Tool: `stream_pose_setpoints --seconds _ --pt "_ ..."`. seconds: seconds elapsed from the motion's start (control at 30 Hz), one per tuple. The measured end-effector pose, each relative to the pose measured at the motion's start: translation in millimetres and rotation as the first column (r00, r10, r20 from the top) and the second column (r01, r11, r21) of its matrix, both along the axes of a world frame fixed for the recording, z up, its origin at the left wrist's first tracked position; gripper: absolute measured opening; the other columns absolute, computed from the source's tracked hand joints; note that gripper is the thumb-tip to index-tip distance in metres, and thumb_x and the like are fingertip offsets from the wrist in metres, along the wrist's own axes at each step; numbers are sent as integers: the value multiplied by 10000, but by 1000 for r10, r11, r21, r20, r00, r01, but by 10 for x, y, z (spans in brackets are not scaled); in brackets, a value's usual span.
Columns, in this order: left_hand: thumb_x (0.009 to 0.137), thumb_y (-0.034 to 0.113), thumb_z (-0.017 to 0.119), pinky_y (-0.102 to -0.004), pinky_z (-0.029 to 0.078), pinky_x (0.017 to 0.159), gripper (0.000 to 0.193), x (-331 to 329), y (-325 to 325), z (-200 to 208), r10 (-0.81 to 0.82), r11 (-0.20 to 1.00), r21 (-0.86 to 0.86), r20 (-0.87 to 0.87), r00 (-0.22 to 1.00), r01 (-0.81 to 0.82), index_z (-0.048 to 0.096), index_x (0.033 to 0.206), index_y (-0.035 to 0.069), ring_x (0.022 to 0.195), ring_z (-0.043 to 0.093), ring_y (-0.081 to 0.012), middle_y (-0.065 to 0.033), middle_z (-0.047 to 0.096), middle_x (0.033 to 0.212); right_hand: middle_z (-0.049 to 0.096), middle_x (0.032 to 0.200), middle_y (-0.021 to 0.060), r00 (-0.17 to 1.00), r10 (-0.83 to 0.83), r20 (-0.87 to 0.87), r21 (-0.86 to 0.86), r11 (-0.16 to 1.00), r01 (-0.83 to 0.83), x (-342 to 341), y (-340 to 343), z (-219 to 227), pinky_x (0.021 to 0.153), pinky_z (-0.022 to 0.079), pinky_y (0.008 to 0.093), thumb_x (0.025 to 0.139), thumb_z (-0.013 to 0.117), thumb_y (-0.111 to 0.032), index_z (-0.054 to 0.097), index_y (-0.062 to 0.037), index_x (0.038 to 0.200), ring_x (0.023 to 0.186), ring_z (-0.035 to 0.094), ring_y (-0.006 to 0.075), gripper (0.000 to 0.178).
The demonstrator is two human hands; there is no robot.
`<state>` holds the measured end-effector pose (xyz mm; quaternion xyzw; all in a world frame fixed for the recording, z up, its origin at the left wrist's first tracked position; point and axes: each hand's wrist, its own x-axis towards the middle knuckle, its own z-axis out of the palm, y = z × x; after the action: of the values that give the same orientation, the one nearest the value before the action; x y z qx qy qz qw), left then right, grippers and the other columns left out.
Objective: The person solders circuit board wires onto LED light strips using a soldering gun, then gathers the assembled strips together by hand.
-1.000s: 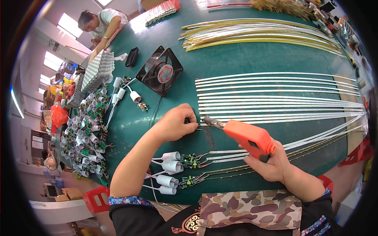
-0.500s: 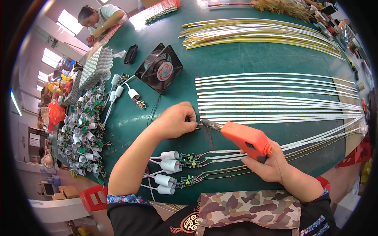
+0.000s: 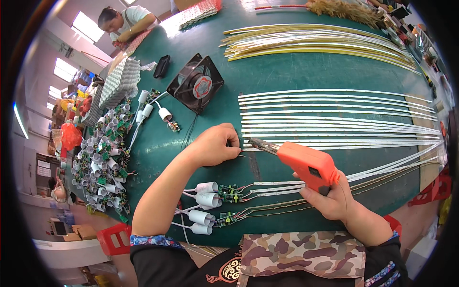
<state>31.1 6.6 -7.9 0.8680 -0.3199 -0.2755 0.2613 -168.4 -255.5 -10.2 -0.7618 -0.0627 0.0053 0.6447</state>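
Observation:
My right hand is wrapped round an orange-red soldering gun. The gun's metal tip points left, over the left ends of the white LED strips. Beside those ends my left hand is closed in a pinch. A thin wire end pokes out by its fingertips, but most of what it grips is hidden. Nearer me lie white lamp sockets with small green circuit boards, their wires running to other strips.
A black fan stands beyond my left hand. At left is a heap of white sockets with boards, near stacked egg-crate trays. A bundle of yellow and white strips lies at the far side. Another person works at the far left.
The soldering gun and my right hand have shifted a little to the right. My left hand keeps its pinch in nearly the same place.

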Motion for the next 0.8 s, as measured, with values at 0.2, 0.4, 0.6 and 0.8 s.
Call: stream_pose_setpoints --seconds 0.2,0.4,0.6,0.8 --pt "785 156 717 -353 485 750 146 -10 -23 34 24 999 26 -11 1000 -24 664 796 21 839 608 -257 -97 608 949 600 870 54 1000 -16 17 37 999 16 -23 -19 -26 702 465 289 861 713 -86 547 10 1291 735 527 147 471" --pt "773 146 716 -360 487 766 139 -24 -48 74 42 998 40 -35 999 -40 664 781 17 857 612 -268 -108 610 932 603 880 59 998 -34 57 62 998 31 -50 -35 -54 700 465 288 858 730 -96 541 11 1300 745 531 151 493" --pt "765 87 733 -322 468 736 124 -40 -42 116 -26 1000 11 18 999 26 642 807 13 841 576 -219 -72 576 901 628 900 70 994 -50 99 61 997 44 -61 -70 -78 701 474 293 848 746 -106 525 20 1308 749 558 151 526" --pt "803 92 718 -371 506 787 138 -126 50 135 -143 988 -43 81 986 147 682 929 49 896 617 -272 -91 588 1011 636 894 67 998 -51 33 92 995 48 -70 -98 -75 695 480 294 849 749 -114 519 20 1316 735 568 149 538"
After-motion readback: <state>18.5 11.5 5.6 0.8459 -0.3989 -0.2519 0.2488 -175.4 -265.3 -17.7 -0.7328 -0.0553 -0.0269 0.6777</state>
